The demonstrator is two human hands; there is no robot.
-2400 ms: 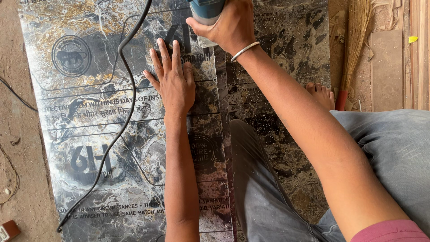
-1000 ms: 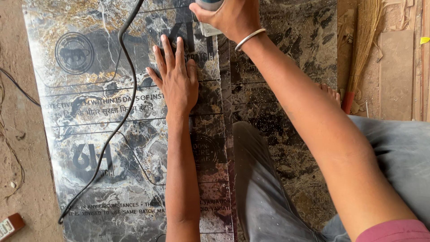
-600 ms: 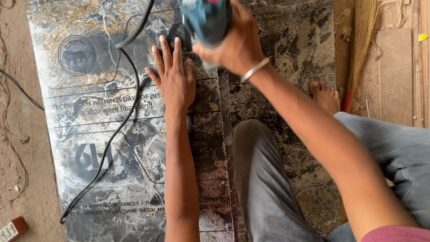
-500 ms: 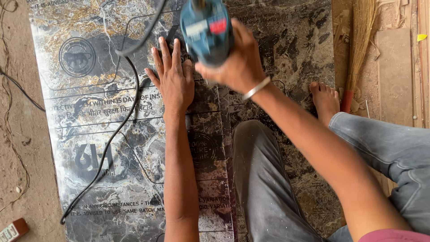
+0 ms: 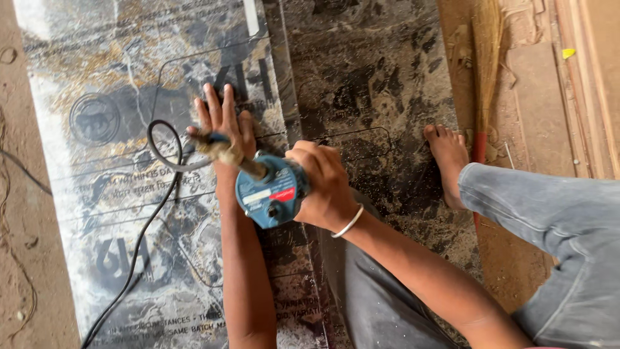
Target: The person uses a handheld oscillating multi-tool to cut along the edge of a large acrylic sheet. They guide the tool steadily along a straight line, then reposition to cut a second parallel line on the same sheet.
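Nearest the camera, two bare forearms reach out over a bent knee in grey, dusty trousers (image 5: 381, 304). The right hand (image 5: 326, 187) is wrapped tight around the body of a blue-green handheld power cutter (image 5: 271, 190), fingers curled over its rounded plastic housing; a thin silver bangle (image 5: 347, 223) rings that wrist. The cutter shows a red and white label on its casing and hovers over the seam of the marble slab (image 5: 129, 84), just above the left forearm. Whether its blade touches the stone cannot be told.

A black rubber cord (image 5: 145, 226) leaves the rear of the cutter through a frayed, tape-wrapped collar, loops once over the slab to the left of the cutter, then trails down toward the near edge.

The left hand (image 5: 223, 132) lies flat on the slab just beyond the cutter, fingers spread and straight, palm pressing down, holding nothing.

The slab is polished, dark grey with white and ochre veining, covered by a clear protective film with printed marks and speckled with pale dust. A narrow cut line runs lengthwise to the right of the cutter.

Right of the cutter, a bare foot (image 5: 447, 158) rests on the slab's edge. Beyond it a straw broom (image 5: 485, 58) with a red handle lies on the dusty earthen floor (image 5: 26, 258), beside rough wooden boards (image 5: 584, 84).
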